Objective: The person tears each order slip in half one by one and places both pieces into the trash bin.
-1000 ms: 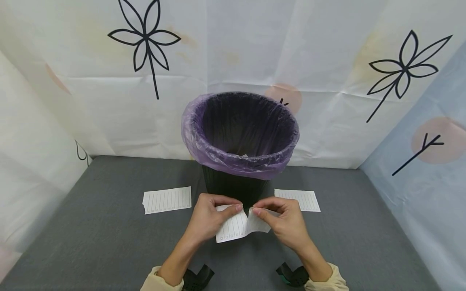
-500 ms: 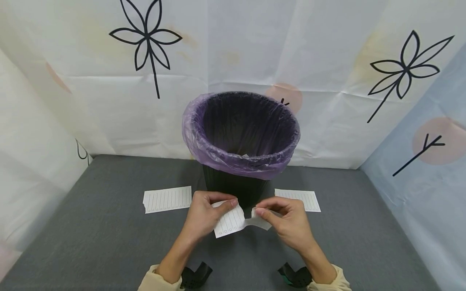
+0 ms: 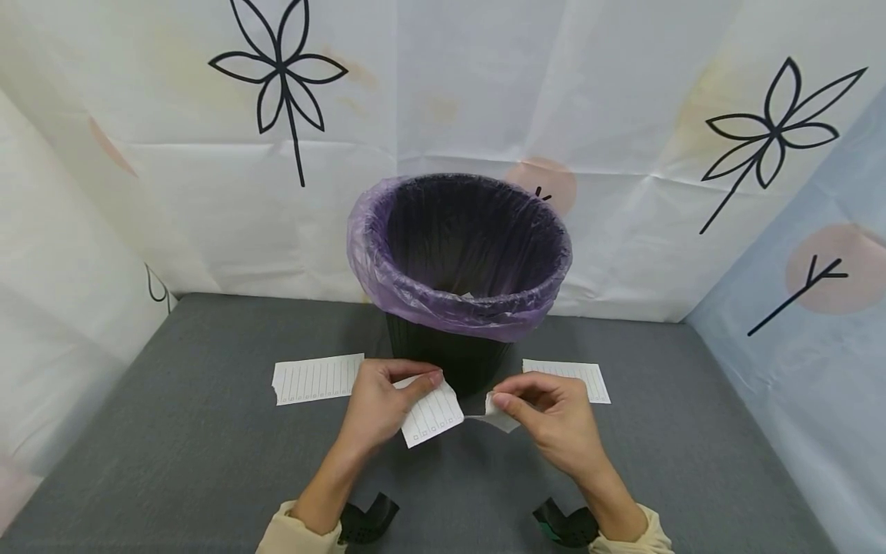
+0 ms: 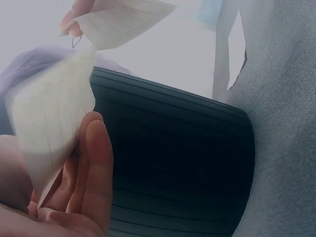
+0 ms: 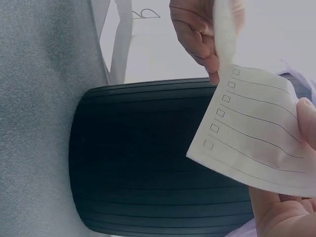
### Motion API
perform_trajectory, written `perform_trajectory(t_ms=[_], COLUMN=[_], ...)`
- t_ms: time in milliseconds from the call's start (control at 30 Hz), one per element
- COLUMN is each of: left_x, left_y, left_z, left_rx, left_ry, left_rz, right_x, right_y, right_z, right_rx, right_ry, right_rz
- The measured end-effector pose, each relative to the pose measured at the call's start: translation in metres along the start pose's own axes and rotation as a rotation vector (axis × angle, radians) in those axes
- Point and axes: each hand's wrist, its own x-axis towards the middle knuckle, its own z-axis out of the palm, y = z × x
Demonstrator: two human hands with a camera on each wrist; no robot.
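A lined checklist sheet with small square boxes is torn most of the way across. My left hand [image 3: 379,404] pinches its left part [image 3: 431,415] between thumb and fingers. The right part [image 3: 500,418] is pinched by my right hand [image 3: 550,419], and its top edge curls over. Only a narrow bit near the lower edge joins the two parts, as the left wrist view also shows. Both hands are above the table, just in front of a black ribbed trash can [image 3: 443,350]. A purple bag [image 3: 512,317] lines the can and folds over its rim.
Flat on the grey table [image 3: 208,462] lie a torn lined paper strip [image 3: 317,378] left of the can and another strip [image 3: 573,375] to its right. A small white scrap [image 3: 467,295] shows inside the can. A patterned white cloth [image 3: 457,92] stands behind.
My left hand has moved left and slightly up with its part of the sheet; my right hand has shifted slightly right. The tear has widened, and the gap between the parts has grown.
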Motion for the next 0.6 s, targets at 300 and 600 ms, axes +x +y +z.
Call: perform_trajectory(t_ms=[300, 600], left_x=[0.0013, 0.0014], left_y=[-0.0018, -0.0003], left_z=[-0.0013, -0.0037], left_rx=[-0.017, -0.005], left_ry=[0.019, 0.030], left_rz=[0.017, -0.013], right_x=[0.0001, 0.0007], right_y=[-0.0019, -0.0041], right_z=[-0.0026, -0.0052], right_rx=[0.033, -0.019], right_ry=[-0.002, 0.009], right_rz=[-0.011, 0.044])
